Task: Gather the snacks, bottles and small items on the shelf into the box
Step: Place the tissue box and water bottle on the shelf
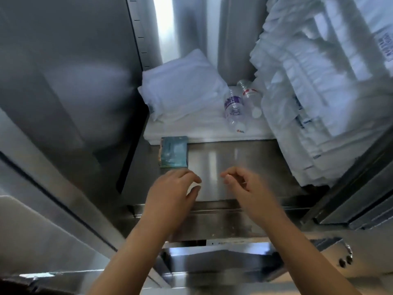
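A small teal packet lies flat on the steel shelf, at its left side. Two clear plastic bottles lie on white folded cloth further back: one with a purple label and one with a red label. My left hand hovers just in front of the teal packet, fingers curled and apart, holding nothing. To its right, over the bare middle of the shelf, my right hand is also empty with loosely bent fingers. No box is visible.
White folded towels are stacked at the back left. A tall pile of white plastic-wrapped packs leans along the right side. Steel cabinet walls close in left and right, and a steel ledge runs below the shelf.
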